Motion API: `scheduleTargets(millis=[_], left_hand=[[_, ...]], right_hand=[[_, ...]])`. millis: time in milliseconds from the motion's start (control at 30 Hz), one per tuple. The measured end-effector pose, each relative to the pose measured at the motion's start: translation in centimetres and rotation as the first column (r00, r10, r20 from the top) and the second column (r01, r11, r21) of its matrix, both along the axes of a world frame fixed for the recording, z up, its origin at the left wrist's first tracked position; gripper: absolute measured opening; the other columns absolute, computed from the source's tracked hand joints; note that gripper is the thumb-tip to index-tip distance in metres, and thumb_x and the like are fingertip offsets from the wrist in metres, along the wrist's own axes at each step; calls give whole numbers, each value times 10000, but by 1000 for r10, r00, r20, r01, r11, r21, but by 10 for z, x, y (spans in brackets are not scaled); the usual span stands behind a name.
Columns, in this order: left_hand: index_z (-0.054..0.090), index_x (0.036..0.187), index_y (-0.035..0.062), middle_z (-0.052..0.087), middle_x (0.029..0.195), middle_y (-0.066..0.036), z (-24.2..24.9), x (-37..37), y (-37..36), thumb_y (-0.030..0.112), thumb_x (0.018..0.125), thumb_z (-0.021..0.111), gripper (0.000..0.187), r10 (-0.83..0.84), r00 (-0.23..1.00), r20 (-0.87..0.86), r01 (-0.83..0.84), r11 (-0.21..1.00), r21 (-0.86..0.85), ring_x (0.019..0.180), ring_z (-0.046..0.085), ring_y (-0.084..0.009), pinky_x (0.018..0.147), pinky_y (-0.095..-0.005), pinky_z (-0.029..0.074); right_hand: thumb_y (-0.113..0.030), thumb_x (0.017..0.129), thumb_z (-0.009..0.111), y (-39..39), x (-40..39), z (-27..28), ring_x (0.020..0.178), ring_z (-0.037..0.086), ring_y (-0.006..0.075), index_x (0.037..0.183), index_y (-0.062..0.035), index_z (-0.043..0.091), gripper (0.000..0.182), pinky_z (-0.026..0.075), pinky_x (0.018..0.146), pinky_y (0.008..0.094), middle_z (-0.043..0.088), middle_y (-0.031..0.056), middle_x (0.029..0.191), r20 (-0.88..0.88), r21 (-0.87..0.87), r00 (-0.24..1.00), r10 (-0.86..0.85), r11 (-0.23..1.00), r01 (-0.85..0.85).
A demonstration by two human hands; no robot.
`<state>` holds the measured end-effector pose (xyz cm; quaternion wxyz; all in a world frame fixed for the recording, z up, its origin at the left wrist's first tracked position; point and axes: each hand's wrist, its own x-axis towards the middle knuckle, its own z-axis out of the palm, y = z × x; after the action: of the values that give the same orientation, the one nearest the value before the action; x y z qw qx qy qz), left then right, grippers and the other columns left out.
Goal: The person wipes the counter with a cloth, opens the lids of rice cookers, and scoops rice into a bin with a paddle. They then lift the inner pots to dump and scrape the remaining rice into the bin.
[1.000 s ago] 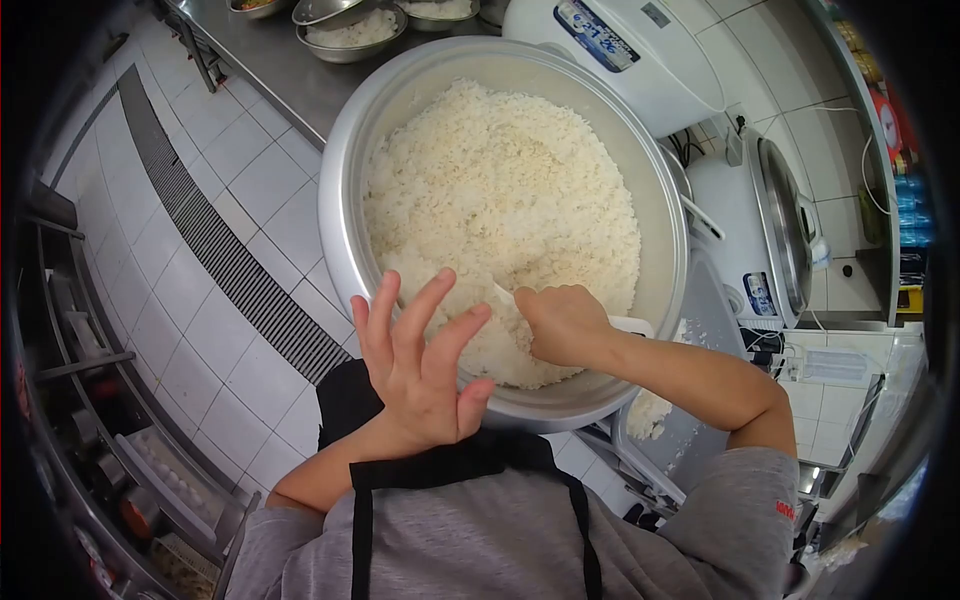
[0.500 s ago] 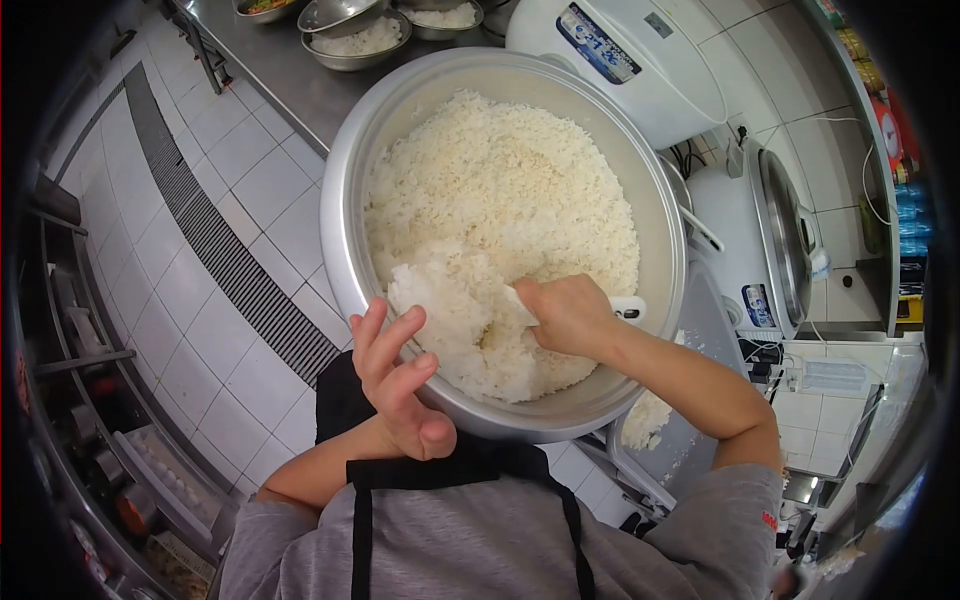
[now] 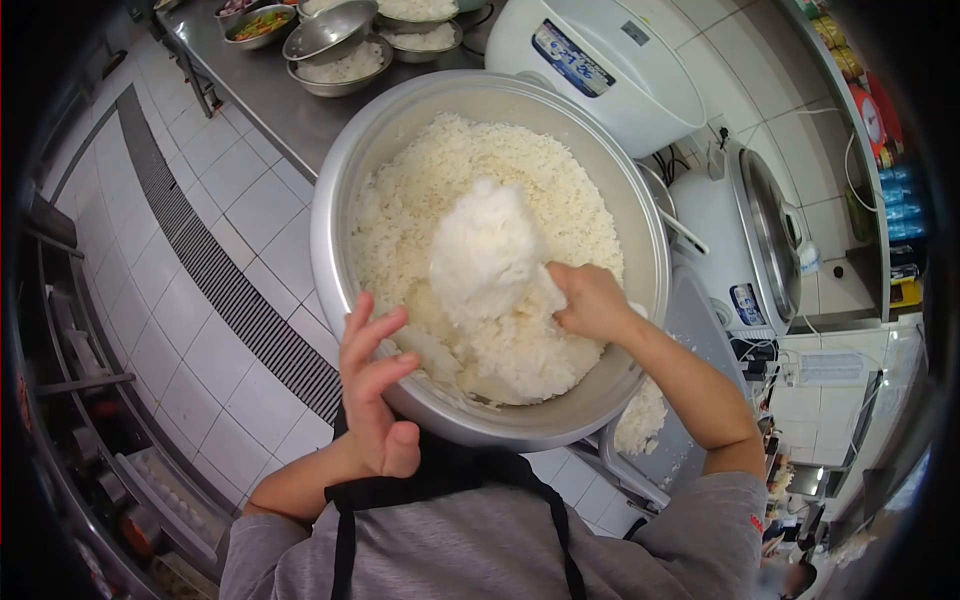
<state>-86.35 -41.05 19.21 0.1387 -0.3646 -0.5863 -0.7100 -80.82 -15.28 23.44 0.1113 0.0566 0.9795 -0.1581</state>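
Note:
A large silver pot full of cooked white rice stands in front of me. My right hand is closed around a white rice paddle, whose handle end shows just past the hand. A heaped clump of rice rises at the paddle's front and hides its blade. Over the pot's near left rim, my left hand is held up with fingers spread and nothing in it.
Metal bowls of rice and a bowl of chopped vegetables sit on the steel table. A white container and a rice cooker stand beyond the pot. A grey tray with loose rice lies at right.
My right hand has moved slightly up in the view, and the rice clump has shifted from the pot's near left towards its middle. My left hand stays open near the rim.

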Motion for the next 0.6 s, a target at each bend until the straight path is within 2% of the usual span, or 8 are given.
scheduleTargets(millis=[100,167,233,367,433,467,533,600], left_hand=[[459,1059,51,446,1150,-221,8,-25,-7,420,850,332,443,-3,996,-93,-7,995,-99,1215,250,-411,991,-528,130],[456,1060,35,444,1159,-215,13,-42,-6,402,858,318,441,119,972,-204,-153,974,-165,1211,255,-416,987,-527,155],[456,1068,26,440,1167,-212,20,-51,-5,387,864,308,440,123,970,-211,-170,960,-221,1212,257,-413,988,-522,163],[456,1092,4,428,1194,-199,29,-60,2,348,876,290,438,149,961,-233,-229,902,-366,1219,254,-402,994,-500,175],[460,1094,2,423,1203,-194,27,-63,6,323,882,290,420,111,966,-235,-192,915,-354,1226,254,-383,997,-488,178],[459,1095,-1,423,1205,-190,25,-63,6,313,884,292,413,120,963,-242,-209,899,-384,1227,259,-377,999,-479,181],[458,1095,-4,423,1208,-186,21,-63,9,304,887,293,406,76,968,-239,-172,896,-409,1227,263,-372,1001,-470,185],[458,1097,-10,423,1213,-178,18,-65,9,282,892,290,395,70,976,-208,-151,902,-405,1226,274,-359,1003,-454,192]], right_hand=[[-81,572,601,19,9,17,673,539,370,814,-57,522,256,419,578,410,556,170,659,-20,87,993,-113,990,114],[-83,573,598,26,19,35,682,533,379,784,-37,510,234,414,582,411,554,183,673,-102,110,973,-208,970,219],[-81,574,595,37,35,47,680,535,376,779,-31,508,229,415,580,402,560,182,681,-103,187,960,-262,943,277],[-65,570,595,47,78,61,672,545,364,805,-15,533,248,424,584,371,572,176,707,-147,142,875,-461,866,480],[-64,564,603,59,113,52,679,552,358,832,-7,545,279,431,595,357,575,184,714,-279,104,830,-483,844,526],[-64,564,603,61,131,53,679,552,358,832,-7,545,279,431,595,357,575,184,714,-284,116,808,-516,818,564],[-120,578,606,59,172,52,741,533,384,832,-37,551,272,418,640,424,570,196,756,-193,8,728,-658,741,671],[-126,579,608,59,220,47,742,536,382,853,-44,553,291,421,649,421,575,191,766,-199,43,661,-723,668,743]])
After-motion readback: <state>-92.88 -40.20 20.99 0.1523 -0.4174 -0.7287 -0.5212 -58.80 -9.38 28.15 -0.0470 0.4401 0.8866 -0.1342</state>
